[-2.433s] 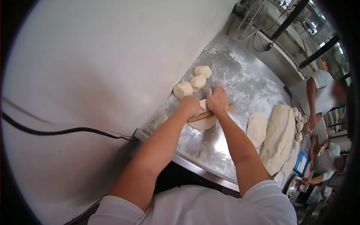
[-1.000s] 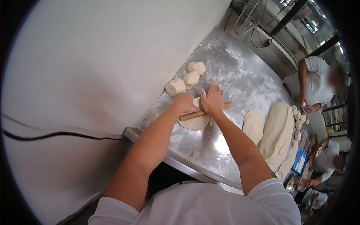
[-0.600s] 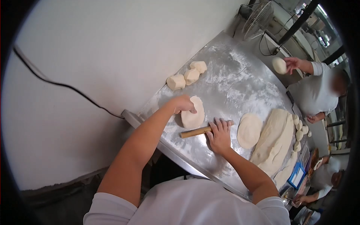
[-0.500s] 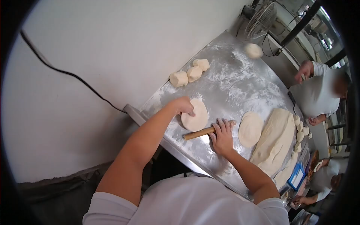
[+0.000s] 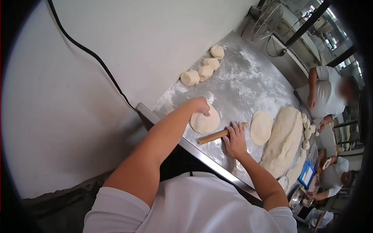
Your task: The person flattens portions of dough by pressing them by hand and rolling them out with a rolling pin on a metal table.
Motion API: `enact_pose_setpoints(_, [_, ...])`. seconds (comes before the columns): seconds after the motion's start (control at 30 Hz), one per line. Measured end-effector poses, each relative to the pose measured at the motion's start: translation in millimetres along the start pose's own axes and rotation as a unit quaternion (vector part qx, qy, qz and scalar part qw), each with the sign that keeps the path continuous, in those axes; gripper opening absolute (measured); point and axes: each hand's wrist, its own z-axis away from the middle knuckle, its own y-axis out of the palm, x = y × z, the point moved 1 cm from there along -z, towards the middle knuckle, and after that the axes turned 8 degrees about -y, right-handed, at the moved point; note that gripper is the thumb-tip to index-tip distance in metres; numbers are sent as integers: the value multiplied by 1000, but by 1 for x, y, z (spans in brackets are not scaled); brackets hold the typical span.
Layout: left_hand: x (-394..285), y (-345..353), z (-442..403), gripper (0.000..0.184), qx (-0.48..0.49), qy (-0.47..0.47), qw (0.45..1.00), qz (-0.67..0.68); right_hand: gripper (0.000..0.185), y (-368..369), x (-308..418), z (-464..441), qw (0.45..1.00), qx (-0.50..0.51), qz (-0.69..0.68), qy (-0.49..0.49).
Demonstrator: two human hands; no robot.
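My left hand (image 5: 201, 106) is closed at the far edge of a flat dough round (image 5: 206, 122), its thumb on top of the dough and the other fingers mostly hidden. My right hand (image 5: 235, 140) lies over a wooden rolling pin (image 5: 213, 137), its fingers draped across the pin near its right end. The pin rests on the floured metal table, close to the near right side of the dough round. Right of the pin lies a second flat dough round (image 5: 261, 127), and beyond it a long thick slab of dough (image 5: 283, 141).
Several dough balls (image 5: 190, 78) line the wall side of the metal table (image 5: 243, 91). Small dough pieces (image 5: 307, 134) and a blue-framed tray (image 5: 307, 173) are at the right. A fan (image 5: 267, 22) stands at the far corner. Co-workers (image 5: 328, 91) stand along the right side.
A dough ball that was in the air over the far table now rests at the end of the row by the wall. A co-worker's raised arm has dropped. My view has shifted slightly.
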Motion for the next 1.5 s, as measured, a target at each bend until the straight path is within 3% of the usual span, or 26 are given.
enact_pose_setpoints(0.03, [3,3,-3,68,21,35,999,-36,53,1,0,5,1000,3,0,5])
enact_pose_setpoints(0.1, [-13,3,29,67,54,-28,998,24,54,0,3,7,1000,8,-1,10])
enact_pose_setpoints(0.33, [-14,13,6,66,32,-8,998,-53,65,14,12,-62,998,-18,49,38])
enact_pose_setpoints(0.53, [-2,2,-11,59,-73,-34,996,-33,72,25,7,-188,995,-20,49,84])
enact_pose_setpoints(0.63, [0,-6,-10,45,-87,-61,994,-25,72,29,1,-225,992,-45,21,115])
enact_pose_setpoints(0.73, [-7,-11,0,49,-92,-54,994,-10,68,31,-2,-187,994,-70,-26,76])
enact_pose_setpoints(0.8, [-7,-10,-6,50,-107,-16,994,34,60,22,-1,-119,996,-10,73,49])
enact_pose_setpoints(0.93, [-12,0,0,61,-61,-18,980,189,54,3,-11,-13,1000,1,25,-7])
enact_pose_setpoints(0.97, [-14,-1,1,60,-36,-5,993,112,52,-1,-12,-7,999,21,31,6])
enact_pose_setpoints(1.03, [-17,-4,3,60,17,20,999,-45,53,-3,-18,-21,998,12,55,-7])
enact_pose_setpoints(1.13, [-22,-6,9,58,49,29,996,-67,60,10,-23,-75,996,21,85,20])
enact_pose_setpoints(1.33, [-17,-9,3,52,-90,-48,993,-56,65,21,-16,-219,992,-68,48,91])
enact_pose_setpoints(1.43, [-12,-12,1,43,-95,-14,995,-36,64,27,-23,-201,986,-101,-74,113])
enact_pose_setpoints(1.5, [-10,-9,-6,44,-134,0,990,50,59,27,-26,-123,994,-78,38,61])
